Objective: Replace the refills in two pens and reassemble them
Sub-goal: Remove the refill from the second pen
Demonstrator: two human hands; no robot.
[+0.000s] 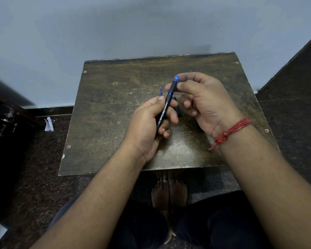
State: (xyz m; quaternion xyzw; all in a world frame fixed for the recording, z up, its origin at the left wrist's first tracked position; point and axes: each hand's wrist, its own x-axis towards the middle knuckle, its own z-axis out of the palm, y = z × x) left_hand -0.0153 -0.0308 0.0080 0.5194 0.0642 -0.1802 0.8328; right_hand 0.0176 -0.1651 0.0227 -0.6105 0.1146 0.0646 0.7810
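The left hand point(147, 121) is wrapped around a black gel pen point(164, 109) and a blue refill point(161, 91) above the desk point(104, 112); the right hand point(201, 101) pinches the pen's blue tip point(176, 79).

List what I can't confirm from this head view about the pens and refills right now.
- Pen: lower end buried in the left hand; tip covered by the right hand fingers.
- Thin blue refill: only its top shows behind the left thumb.
- Dark part on the table: mostly hidden between the hands; identity unclear.
- Second pen: not seen.
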